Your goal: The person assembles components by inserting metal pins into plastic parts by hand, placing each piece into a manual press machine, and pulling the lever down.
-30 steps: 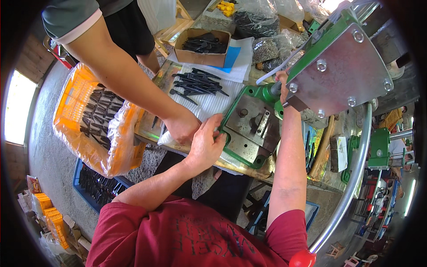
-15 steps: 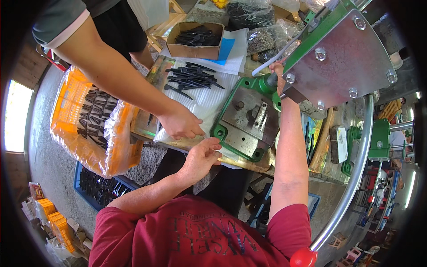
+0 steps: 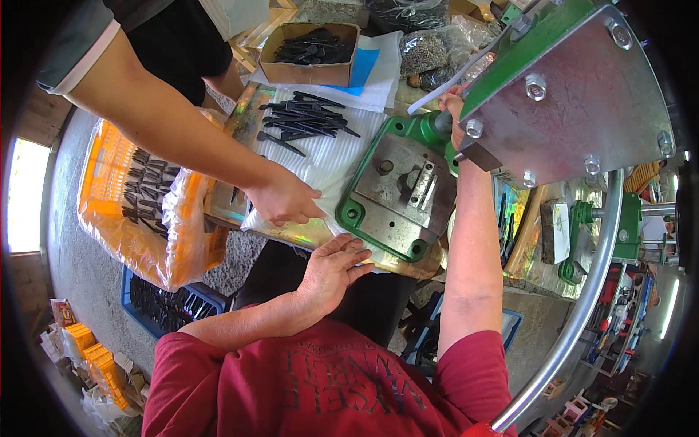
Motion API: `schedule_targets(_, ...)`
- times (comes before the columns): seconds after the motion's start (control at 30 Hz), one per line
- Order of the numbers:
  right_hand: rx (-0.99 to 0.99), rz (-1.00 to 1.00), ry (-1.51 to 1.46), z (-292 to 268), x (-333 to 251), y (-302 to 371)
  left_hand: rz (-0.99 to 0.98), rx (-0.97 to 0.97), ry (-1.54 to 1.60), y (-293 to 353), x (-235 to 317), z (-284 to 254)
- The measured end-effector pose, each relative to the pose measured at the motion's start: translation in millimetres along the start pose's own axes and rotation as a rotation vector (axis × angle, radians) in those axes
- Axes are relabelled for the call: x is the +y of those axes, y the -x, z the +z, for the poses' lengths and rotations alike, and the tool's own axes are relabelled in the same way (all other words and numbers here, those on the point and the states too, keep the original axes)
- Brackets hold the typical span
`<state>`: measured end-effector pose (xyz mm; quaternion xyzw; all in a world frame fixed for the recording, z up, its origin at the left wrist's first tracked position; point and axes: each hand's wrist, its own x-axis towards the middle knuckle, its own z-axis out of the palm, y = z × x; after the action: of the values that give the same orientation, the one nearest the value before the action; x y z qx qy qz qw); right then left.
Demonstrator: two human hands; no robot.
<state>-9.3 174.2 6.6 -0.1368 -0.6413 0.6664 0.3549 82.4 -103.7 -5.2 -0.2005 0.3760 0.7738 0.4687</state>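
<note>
Now that the left hand (image 3: 333, 273) has drawn clear of the co-worker's hand (image 3: 282, 197), its grip sits apart, free, near the green press (image 3: 389, 204) on the tabletop (image 3: 297, 232), while the half-hidden right hand's (image 3: 453, 105) grip cannot be told.

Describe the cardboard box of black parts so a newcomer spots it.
Find the green press base; left of it lies white foam bearing loose black parts. Just beyond them stands the open cardboard box of such parts, brown-walled, unlike the clear plastic bags to its right.
</note>
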Motion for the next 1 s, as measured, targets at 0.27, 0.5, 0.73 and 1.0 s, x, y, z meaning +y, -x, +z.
schedule_targets(0.27, -0.21, 0.041, -0.207, -1.5, -18.5, 7.5, 0.066, -0.009, 0.063, -5.8, -10.2, 1.9)
schedule_targets(0.5, -0.074, 0.036, -0.203, -3.7, 3.0, -0.7, 0.051, 0.089, 0.101, -8.4, -11.3, 7.9)
schedule_targets(0.73, 0.009, 0.092, -0.288, 0.9, -21.5, 9.8, -0.015, 0.102, 0.066, -11.9, 0.7, 27.7)
schedule_targets(1.0, 0.07, 0.017, 0.194, 5.9, -45.0, 14.3, -0.022, 0.136, 0.054, -12.0, 9.0, 32.6)
